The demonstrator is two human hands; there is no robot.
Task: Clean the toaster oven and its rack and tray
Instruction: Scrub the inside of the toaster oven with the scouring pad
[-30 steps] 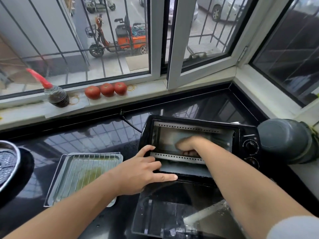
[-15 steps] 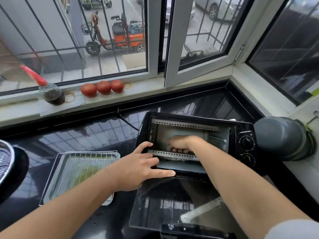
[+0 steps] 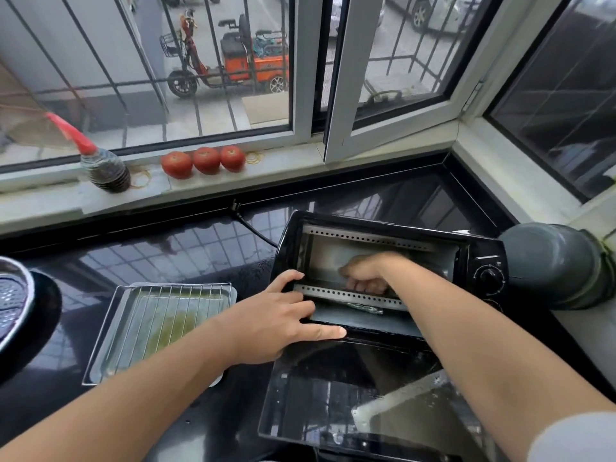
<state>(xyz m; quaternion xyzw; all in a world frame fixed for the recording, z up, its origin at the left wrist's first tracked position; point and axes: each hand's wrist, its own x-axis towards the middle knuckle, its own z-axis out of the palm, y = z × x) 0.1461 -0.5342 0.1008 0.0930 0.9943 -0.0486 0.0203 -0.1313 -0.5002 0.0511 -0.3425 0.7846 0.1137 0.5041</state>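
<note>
The black toaster oven (image 3: 480,251) stands on the dark counter with its glass door (image 3: 333,395) folded down flat toward me. My right hand (image 3: 363,275) is inside the cavity near the bottom, fingers curled downward; anything under them is hidden. My left hand (image 3: 283,318) lies on the oven's front left corner with spread fingers. Its thumb is against the left frame and its index finger lies along the door hinge. Left of the oven, the wire rack (image 3: 166,315) lies in the metal tray (image 3: 100,341), which has a greenish smear.
A grey pot (image 3: 550,261) lies right of the oven. A metal strainer bowl (image 3: 10,301) sits at the far left edge. The power cord (image 3: 253,228) runs back to the wall. On the sill are a red-capped bottle (image 3: 103,168) and three tomatoes (image 3: 206,160).
My right hand has shifted slightly side to side inside the oven. My left hand stays on the front corner. The view has moved a little.
</note>
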